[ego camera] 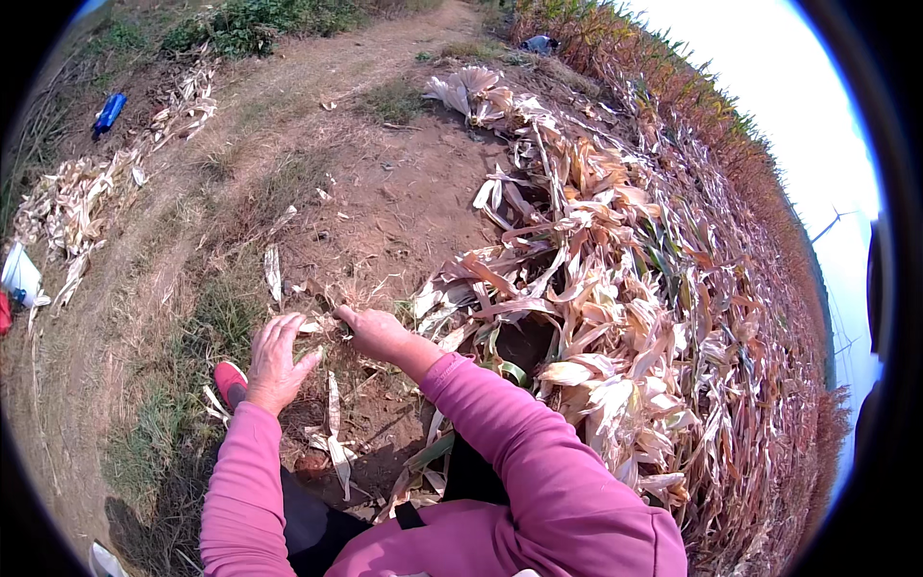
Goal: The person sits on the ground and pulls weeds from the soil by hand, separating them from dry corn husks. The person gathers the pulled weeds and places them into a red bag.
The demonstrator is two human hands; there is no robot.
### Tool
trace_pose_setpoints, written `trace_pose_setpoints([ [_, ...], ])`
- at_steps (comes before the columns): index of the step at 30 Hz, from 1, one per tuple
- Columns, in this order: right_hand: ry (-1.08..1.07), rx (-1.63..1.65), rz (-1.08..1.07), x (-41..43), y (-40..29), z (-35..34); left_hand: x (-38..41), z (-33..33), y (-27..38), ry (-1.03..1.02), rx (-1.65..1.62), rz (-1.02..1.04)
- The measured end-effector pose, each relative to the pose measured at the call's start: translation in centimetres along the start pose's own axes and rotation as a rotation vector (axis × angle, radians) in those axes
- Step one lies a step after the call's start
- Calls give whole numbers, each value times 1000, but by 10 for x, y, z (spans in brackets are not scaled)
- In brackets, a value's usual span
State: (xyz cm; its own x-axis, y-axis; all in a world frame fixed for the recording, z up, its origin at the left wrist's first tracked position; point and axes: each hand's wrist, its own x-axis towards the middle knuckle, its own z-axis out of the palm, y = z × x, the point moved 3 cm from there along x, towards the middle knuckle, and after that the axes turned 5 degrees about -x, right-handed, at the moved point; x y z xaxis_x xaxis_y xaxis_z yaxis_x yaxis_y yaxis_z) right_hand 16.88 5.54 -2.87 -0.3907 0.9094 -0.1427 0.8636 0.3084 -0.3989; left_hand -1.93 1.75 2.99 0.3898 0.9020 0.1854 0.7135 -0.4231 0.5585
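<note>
My left hand (277,360) is held over the ground with its fingers apart and nothing visible in it. Close to its fingertips is a pale scrap of dry corn husk (310,327). To its right, my right hand (382,335) has curled fingers, with dry fibres and something small and dark by them. Whether it grips that dark thing is unclear. A heap of dry corn husks and stalks (613,310) lies right of my right hand. Loose husk strips (334,407) are strewn on the soil below my hands.
A husk pile (72,198) runs along the left side, with a blue object (109,114) beyond it and a white object (21,274) nearby. My red shoe (229,379) rests on grass. Standing dry corn (649,65) borders the upper right. A dirt track (404,43) leads away.
</note>
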Motion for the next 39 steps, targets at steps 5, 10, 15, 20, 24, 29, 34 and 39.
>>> trace_pose_setpoints([
  [5, -12, 77, -122, -8, -23, -10, 11, 20, -18, -206, -20, -125],
  [10, -12, 209, -133, -2, -44, -21, -8, 52, -63, -343, -303, -156],
  [15, 121, 295, -137, 1, -15, -23, -1, 42, -56, -221, -515, -314],
  [20, 185, 190, -84, 7, 5, -25, -5, 33, -71, -92, -725, -471],
  [24, 263, 218, -28, 5, 6, -39, -10, 32, -75, -74, -817, -517],
  [29, 166, 413, -7, 5, 11, -42, -12, 31, -73, -208, -932, -561],
  [34, 35, 387, -209, -1, -9, -32, -13, 23, -52, -341, -1017, -570],
  [39, -76, 385, -153, -5, -16, -25, -15, 34, -59, -364, -1071, -474],
])
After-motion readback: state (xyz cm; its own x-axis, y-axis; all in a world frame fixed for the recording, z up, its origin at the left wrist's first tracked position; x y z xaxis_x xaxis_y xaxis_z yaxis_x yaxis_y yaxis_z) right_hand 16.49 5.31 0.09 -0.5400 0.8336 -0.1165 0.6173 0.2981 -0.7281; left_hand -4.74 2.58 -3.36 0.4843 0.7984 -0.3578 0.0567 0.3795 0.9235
